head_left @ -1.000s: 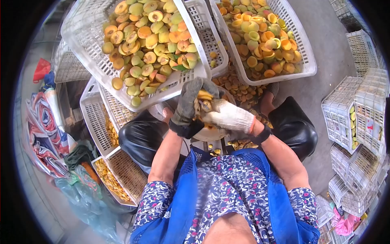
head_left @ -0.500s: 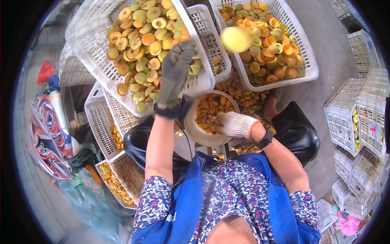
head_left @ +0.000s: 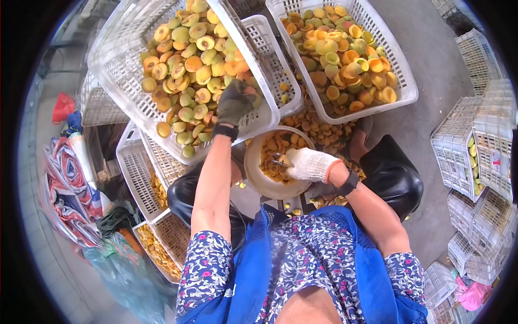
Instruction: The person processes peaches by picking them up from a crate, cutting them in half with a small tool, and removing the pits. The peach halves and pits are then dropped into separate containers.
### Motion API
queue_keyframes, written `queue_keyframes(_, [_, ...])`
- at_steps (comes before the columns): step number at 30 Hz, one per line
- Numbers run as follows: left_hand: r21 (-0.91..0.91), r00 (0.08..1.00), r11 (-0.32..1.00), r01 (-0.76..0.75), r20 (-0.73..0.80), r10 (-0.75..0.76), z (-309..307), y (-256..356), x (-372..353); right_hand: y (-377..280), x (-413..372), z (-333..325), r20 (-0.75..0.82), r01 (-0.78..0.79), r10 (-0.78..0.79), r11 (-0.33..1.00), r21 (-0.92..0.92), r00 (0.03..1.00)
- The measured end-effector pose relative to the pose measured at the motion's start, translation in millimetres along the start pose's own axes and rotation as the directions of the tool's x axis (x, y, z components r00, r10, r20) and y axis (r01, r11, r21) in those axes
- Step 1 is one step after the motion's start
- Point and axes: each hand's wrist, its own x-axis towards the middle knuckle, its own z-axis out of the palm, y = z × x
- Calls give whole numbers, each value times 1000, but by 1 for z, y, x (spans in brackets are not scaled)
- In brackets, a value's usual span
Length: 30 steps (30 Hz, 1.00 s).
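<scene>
My left hand (head_left: 235, 102), in a dark grey glove, reaches into the tilted white crate (head_left: 121, 89) at its near right edge. Its fingers are curled against the halved fruit (head_left: 189, 81); what they hold is blurred. My right hand (head_left: 310, 164), in a white knitted glove, is closed around a small metal tool (head_left: 277, 160) over the round basin (head_left: 275, 189). Orange pieces (head_left: 274, 148) lie in the basin. Behind it, a second white crate (head_left: 415, 92) holds hollowed fruit halves (head_left: 353, 65).
A smaller crate (head_left: 294, 105) stands between the two fruit crates. More crates (head_left: 132, 156) with orange pieces are at the left, beside plastic bags (head_left: 127, 270). Stacked crates (head_left: 453, 140) line the right side. Pieces (head_left: 324, 127) lie on the floor behind the basin.
The yellow fruit piece that was in the air above the right crate is no longer seen there. My left hand has moved slightly down, still at the left crate. My right hand stays over the basin.
</scene>
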Motion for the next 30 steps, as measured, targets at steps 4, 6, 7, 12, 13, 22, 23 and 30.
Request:
queue_keyframes(4, [-549,908,724,418,226,-353,-58,57,-36,-11,-6,-22,-75,-74,78,996,48,994])
queue_keyframes(6, [-588,918,707,393,218,-330,-67,80,-54,-12,-7,-25,-78,-130,133,991,41,988])
queue_keyframes(7, [-628,931,689,362,200,-306,-68,85,-56,-4,-5,-15,-123,-57,60,998,26,991])
queue_keyframes(12, [-115,974,983,143,194,-119,-35,47,-13,-1,-6,-8,-115,-14,8,999,-46,993])
queue_keyframes(13, [-59,965,993,106,248,-89,-28,43,-8,4,-6,-6,-123,5,-15,997,-81,992])
queue_keyframes(22, [508,965,858,-70,252,-70,23,27,-6,11,-5,1,-141,-15,-2,993,-121,990])
queue_keyframes(23, [599,944,788,-142,321,-74,26,24,1,5,-8,-6,-114,-45,31,991,-124,993])
queue_keyframes(30, [-92,933,933,348,132,-335,-53,67,-39,11,-12,-1,-240,16,-30,998,-62,970])
